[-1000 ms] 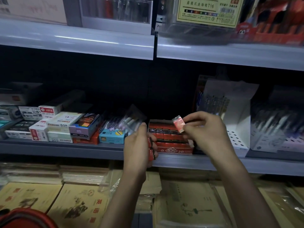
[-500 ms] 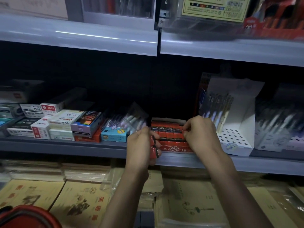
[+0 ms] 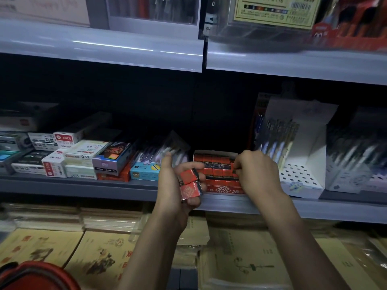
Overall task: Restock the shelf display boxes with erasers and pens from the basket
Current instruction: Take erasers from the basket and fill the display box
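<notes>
Head-camera view of dim shop shelving. At the centre of the frame, on the grey metal middle shelf (image 3: 83, 187), a shallow red display box (image 3: 217, 188) of cardboard, marked "2B" on its front wall, is nearly full of boxed erasers (image 3: 213, 167): small rectangular blocks in glossy red and black wrappers, packed in tight rows. The right hand (image 3: 257, 170) reaches over the box's right end, its fingers curled down and pinching one eraser in the row. The left hand (image 3: 173, 185), just left of the box and in front of the shelf edge, has its fingers wrapped round two loose erasers (image 3: 189, 184) stacked in the palm. Right of the red box stands a white display box (image 3: 299, 178) with a perforated front step, holding upright pens (image 3: 276, 141); the right wrist partly covers its lower left corner. To the left lie small stationery cartons (image 3: 83, 153), stacked flat, and a blue carton (image 3: 144, 172). Below, tan paper notebooks (image 3: 100, 254) lie in piles, some under clear film. The rounded rim of a red basket (image 3: 35, 277) shows at the lower left corner.
</notes>
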